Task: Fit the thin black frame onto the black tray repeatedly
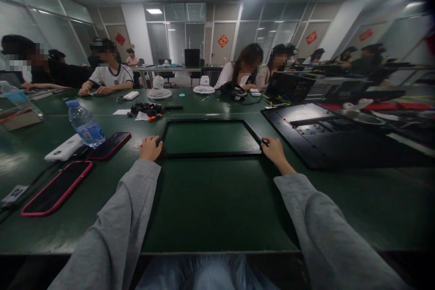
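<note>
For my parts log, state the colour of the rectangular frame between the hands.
The frame is black; the head view shows it best.

Left hand [150, 148] and right hand [273, 150] grip opposite sides of black frame [210, 155]; bottle [84, 123] beyond left grip, dark panel [343, 138] right of right grip.

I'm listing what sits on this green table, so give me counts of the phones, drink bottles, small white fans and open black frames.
Phones: 2
Drink bottles: 2
Small white fans: 2
Open black frame: 1
Total: 7
</note>
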Demonstrator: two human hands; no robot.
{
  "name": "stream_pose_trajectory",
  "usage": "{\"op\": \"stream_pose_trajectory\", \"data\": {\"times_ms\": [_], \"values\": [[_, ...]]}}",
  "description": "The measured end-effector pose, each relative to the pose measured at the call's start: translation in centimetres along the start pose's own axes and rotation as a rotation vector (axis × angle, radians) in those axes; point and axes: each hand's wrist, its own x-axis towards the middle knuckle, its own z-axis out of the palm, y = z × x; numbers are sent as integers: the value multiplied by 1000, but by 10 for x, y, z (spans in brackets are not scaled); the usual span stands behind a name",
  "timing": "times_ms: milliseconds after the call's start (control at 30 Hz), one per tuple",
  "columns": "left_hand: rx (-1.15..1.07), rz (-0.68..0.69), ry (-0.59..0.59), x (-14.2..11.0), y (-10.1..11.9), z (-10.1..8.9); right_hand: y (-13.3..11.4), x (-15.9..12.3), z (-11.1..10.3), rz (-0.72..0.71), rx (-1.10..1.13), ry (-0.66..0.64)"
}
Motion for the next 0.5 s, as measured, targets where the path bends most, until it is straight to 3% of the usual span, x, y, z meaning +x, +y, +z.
{"op": "stream_pose_trajectory", "data": {"times_ms": [200, 367, 500], "values": [[-115, 173, -17, -4, 18, -6, -6, -1, -6, 21, 43, 35], [-91, 345, -195, -21, 39, -9, -10, -1, -16, 106, 117, 47], [-72, 448, -295, -26, 43, -9, -10, 1, -24, 147, 175, 90]]}}
